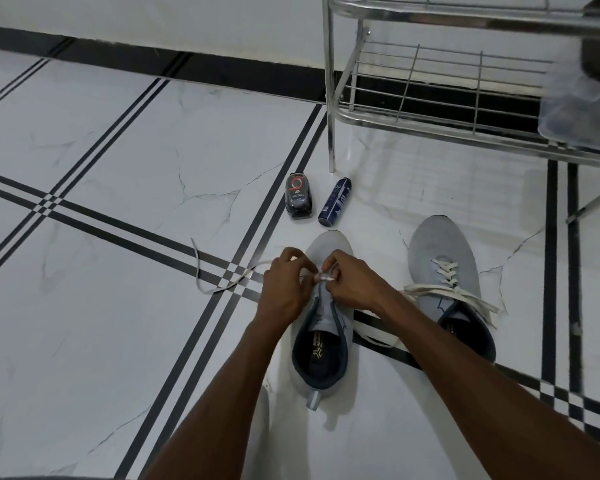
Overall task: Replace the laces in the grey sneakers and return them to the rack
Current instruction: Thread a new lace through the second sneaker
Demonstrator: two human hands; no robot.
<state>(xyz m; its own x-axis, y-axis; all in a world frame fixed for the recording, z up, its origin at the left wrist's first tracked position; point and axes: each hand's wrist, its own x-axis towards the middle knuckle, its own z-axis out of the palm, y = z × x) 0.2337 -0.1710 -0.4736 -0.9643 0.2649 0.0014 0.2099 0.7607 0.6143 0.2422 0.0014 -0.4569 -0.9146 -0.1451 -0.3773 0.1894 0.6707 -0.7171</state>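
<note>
Here, fingers point(321, 276) pinching lace point(222, 284).

left hand point(284, 284), right hand point(352, 282): both pinch white lace point(222, 284) | over near grey sneaker point(321, 341) | tiled floor point(118, 168)

Both hands point(321, 284) meet, fingers apparently pinching together.
</note>
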